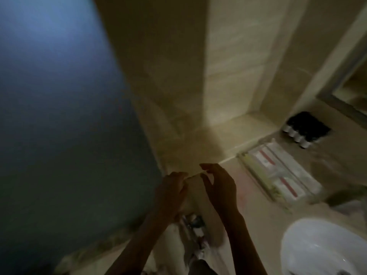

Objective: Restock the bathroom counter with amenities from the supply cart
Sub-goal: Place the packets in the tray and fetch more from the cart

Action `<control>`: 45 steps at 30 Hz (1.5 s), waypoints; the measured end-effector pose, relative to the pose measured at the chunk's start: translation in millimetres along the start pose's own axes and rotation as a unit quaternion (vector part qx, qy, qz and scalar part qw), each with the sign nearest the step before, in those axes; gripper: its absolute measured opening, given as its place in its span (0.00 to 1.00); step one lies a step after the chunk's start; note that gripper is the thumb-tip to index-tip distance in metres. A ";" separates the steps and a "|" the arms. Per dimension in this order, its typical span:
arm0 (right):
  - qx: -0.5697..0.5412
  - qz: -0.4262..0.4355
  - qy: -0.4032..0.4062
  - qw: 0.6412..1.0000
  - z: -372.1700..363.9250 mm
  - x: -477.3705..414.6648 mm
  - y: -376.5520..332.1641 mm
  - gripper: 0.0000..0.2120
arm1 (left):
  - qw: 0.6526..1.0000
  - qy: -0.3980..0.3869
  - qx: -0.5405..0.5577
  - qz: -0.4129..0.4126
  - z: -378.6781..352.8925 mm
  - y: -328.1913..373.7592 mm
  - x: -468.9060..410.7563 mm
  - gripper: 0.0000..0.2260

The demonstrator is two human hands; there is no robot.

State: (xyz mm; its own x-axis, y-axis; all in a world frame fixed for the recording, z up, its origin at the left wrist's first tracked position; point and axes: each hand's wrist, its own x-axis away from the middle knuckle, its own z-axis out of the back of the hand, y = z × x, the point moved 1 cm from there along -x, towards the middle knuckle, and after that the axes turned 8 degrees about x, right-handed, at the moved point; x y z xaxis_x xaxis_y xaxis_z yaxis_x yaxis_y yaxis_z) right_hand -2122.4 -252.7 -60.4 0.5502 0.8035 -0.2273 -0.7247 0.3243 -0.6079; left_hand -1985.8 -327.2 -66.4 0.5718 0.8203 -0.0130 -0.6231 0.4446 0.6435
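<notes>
Counter (pixel 246 187) back edge lies just beyond left hand (pixel 171 190) and right hand (pixel 220 187).

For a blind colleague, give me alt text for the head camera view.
A left hand and right hand reach over a dim bathroom counter, flanking a blurred pale object. Rightward: a tray of wrapped amenities, dark bottles, a white sink.

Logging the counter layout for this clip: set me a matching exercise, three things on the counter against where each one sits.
Things:
1. dark bottles
2. tray of packets
3. sink

Places:
A. bottom right corner of the view
B. at the back of the counter, just below the mirror frame
C. on the counter, between the other two

Pairs: 1-B, 2-C, 3-A
</notes>
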 end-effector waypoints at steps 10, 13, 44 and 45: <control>-0.020 0.288 -0.234 0.928 -93.2 132.3 -185.7 0.13 | 0.916 0.292 0.017 0.273 109.2 -127.4 268.2 0.16; -0.017 0.358 -0.310 0.880 -113.7 193.3 -238.4 0.19 | 0.857 0.367 0.007 0.361 120.4 -142.7 360.0 0.13; -0.100 0.652 -0.498 0.563 -326.3 663.0 -720.1 0.12 | 0.536 0.551 -0.037 0.638 376.7 -376.5 832.4 0.12; -0.103 0.651 -0.499 0.562 -332.9 669.9 -734.4 0.13 | 0.534 0.556 -0.039 0.636 388.3 -385.2 837.0 0.11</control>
State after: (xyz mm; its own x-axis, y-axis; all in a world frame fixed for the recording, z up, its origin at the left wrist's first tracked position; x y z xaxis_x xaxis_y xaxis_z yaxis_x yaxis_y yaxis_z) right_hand -1083.6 -118.6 -19.4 -0.9732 0.2050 -0.1038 -0.1228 -0.8458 -0.5191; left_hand -1059.9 48.4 -28.0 -0.9835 0.1637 -0.0776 -0.1750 -0.7483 0.6398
